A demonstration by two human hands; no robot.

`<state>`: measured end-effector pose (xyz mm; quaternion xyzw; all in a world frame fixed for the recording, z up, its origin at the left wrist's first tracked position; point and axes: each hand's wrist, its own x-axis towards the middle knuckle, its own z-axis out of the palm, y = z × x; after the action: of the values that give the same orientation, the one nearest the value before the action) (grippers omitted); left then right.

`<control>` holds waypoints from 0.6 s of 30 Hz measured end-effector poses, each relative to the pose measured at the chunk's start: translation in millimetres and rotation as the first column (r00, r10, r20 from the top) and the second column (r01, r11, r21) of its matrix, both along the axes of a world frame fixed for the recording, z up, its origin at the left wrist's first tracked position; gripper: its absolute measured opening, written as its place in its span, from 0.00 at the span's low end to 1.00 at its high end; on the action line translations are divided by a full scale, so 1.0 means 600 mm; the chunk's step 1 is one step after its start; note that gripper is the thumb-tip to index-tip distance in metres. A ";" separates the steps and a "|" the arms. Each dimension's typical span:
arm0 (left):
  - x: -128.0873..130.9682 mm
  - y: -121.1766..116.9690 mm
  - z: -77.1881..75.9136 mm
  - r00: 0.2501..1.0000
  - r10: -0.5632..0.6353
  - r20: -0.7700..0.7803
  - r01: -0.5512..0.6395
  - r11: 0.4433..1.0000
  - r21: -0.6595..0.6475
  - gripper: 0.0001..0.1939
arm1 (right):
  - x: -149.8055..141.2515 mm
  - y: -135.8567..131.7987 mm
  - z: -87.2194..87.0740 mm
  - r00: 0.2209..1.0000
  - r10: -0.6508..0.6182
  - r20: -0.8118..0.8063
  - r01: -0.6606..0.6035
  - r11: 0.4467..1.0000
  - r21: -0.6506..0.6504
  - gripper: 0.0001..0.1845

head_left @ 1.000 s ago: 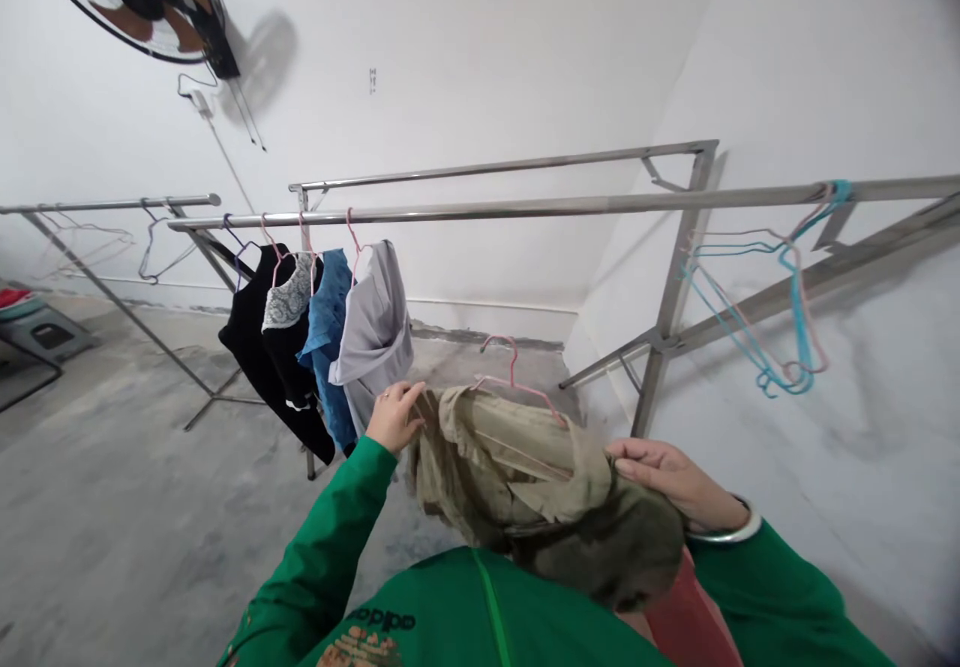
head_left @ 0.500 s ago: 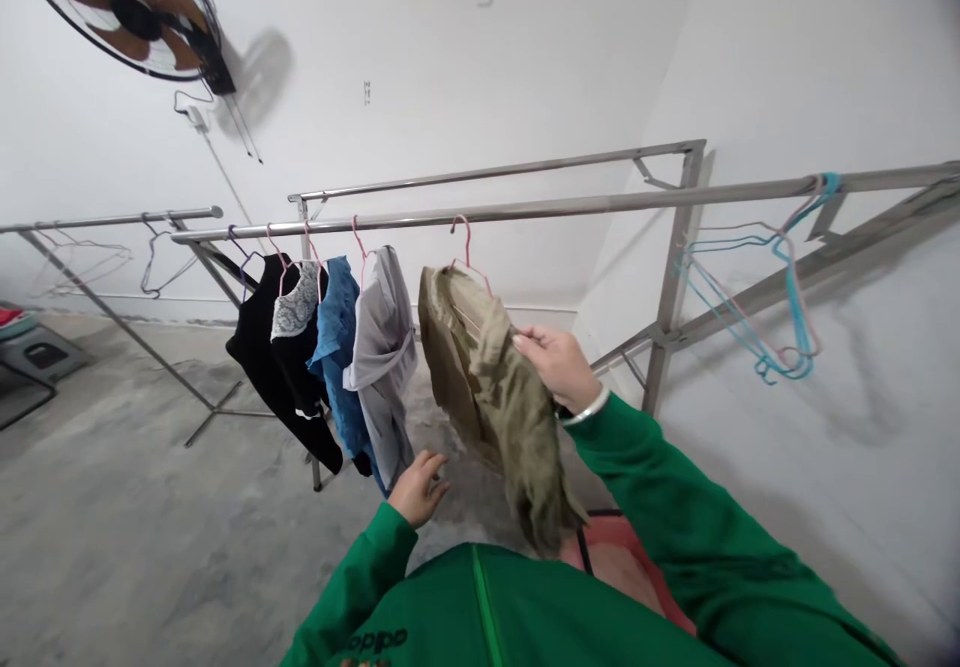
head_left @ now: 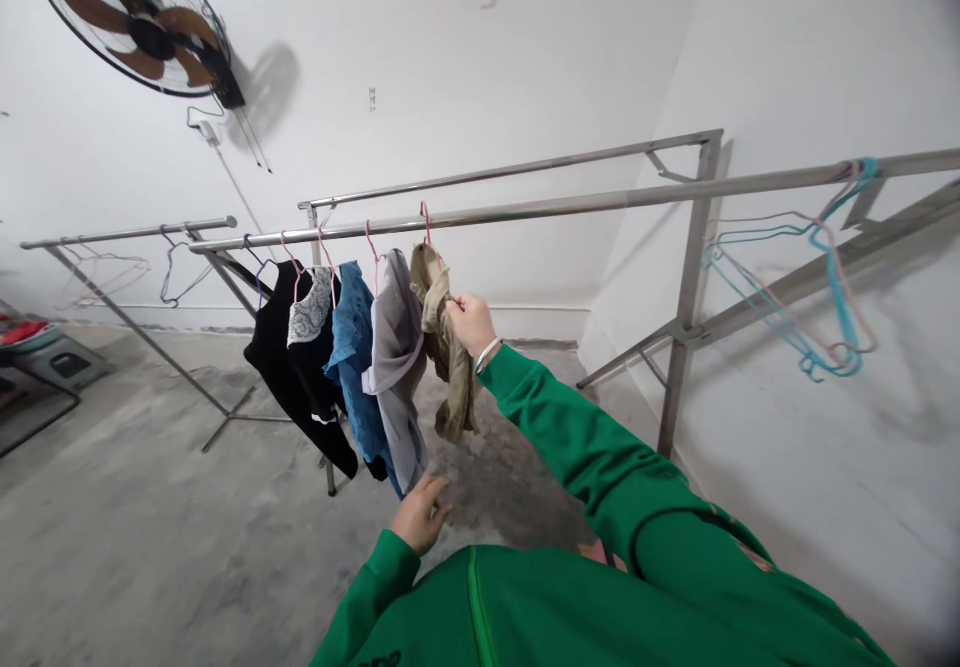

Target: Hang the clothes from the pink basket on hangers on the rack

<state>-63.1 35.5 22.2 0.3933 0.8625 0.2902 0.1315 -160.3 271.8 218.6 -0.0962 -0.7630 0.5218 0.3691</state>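
An olive-green garment (head_left: 442, 347) hangs narrow and bunched from a pink wire hanger (head_left: 427, 225) on the front steel rail (head_left: 525, 207). My right hand (head_left: 471, 325) pinches its edge at chest height of the garment. Just left of it hangs a grey hooded top (head_left: 394, 367), touching the olive cloth. Beyond that are a blue denim shirt (head_left: 354, 372) and a black top with a lace collar (head_left: 281, 367), each on a hanger. My left hand (head_left: 420, 513) is lower down, fingers apart and holding nothing, close to the grey top's hem.
A second steel rail (head_left: 510, 169) runs behind the first. Blue and pink hangers (head_left: 795, 277) dangle at the rail's right end. A wall fan (head_left: 139, 22) sits high at left, beyond a further rack (head_left: 127, 237). Below lies a bare concrete floor.
The olive garment has slid left along the rail, now beside the grey top and bunched narrower. My right hand moved left with it. My left hand stayed nearly still.
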 end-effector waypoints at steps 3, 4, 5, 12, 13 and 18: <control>-0.003 -0.005 -0.009 1.000 0.011 0.004 -0.011 1.000 -0.005 0.18 | -0.016 -0.008 -0.010 1.000 -0.011 0.020 0.011 1.000 -0.002 0.09; -0.004 -0.006 -0.011 1.000 0.012 0.006 -0.011 1.000 -0.003 0.18 | -0.020 -0.009 -0.014 1.000 -0.014 0.028 0.014 1.000 -0.004 0.10; -0.004 -0.007 -0.013 1.000 0.011 0.010 -0.011 1.000 -0.001 0.18 | -0.023 -0.011 -0.018 0.999 -0.017 0.033 0.018 1.000 -0.007 0.10; -0.003 -0.007 -0.016 1.000 0.002 0.025 -0.001 1.000 -0.031 0.17 | -0.033 -0.016 -0.044 0.999 -0.045 0.014 0.046 0.999 -0.030 0.09; -0.003 -0.006 -0.016 1.000 -0.006 0.026 0.007 0.999 -0.041 0.17 | -0.034 -0.016 -0.046 0.999 -0.046 0.014 0.046 0.998 -0.032 0.09; -0.001 0.000 -0.019 0.998 -0.024 0.055 0.029 0.995 -0.097 0.18 | -0.034 -0.016 -0.051 0.999 -0.033 0.022 0.034 0.999 -0.041 0.08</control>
<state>-63.6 35.5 11.1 0.3899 0.8665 0.2563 0.1773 -180.6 262.2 188.0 -0.1222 -0.7544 0.5300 0.3674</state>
